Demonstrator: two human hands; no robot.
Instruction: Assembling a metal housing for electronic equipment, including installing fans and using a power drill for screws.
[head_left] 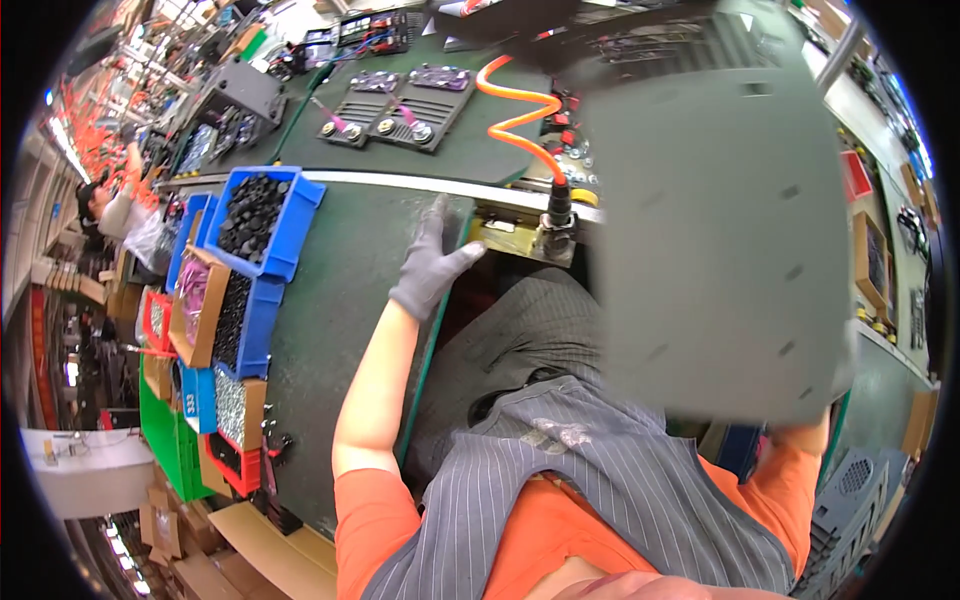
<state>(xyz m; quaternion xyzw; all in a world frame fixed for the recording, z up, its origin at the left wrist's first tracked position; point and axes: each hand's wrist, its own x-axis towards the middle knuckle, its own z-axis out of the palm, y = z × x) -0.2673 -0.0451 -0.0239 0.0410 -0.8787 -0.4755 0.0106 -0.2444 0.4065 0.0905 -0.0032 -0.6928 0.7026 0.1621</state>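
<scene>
My left hand (432, 262), in a grey glove, lies on the edge of the green worktop with its fingers apart and holds nothing. Just beyond its thumb is a yellowish metal block (505, 238) with a black fitting (559, 208), joined to a coiled orange air hose (525, 125). A large flat grey metal panel (725, 250) with small slots is raised in front of my right side, blurred by motion. My right hand (849, 362) grips its right edge, and most of that hand is hidden behind the panel.
Blue bins (258, 222) of black parts stand along the left side of the green worktop (335, 300), beside a cardboard box of screws (238, 410) and a red bin (232, 462). Ribbed dark plates (425, 110) with small fittings lie on the bench ahead. A person (115, 210) is far left.
</scene>
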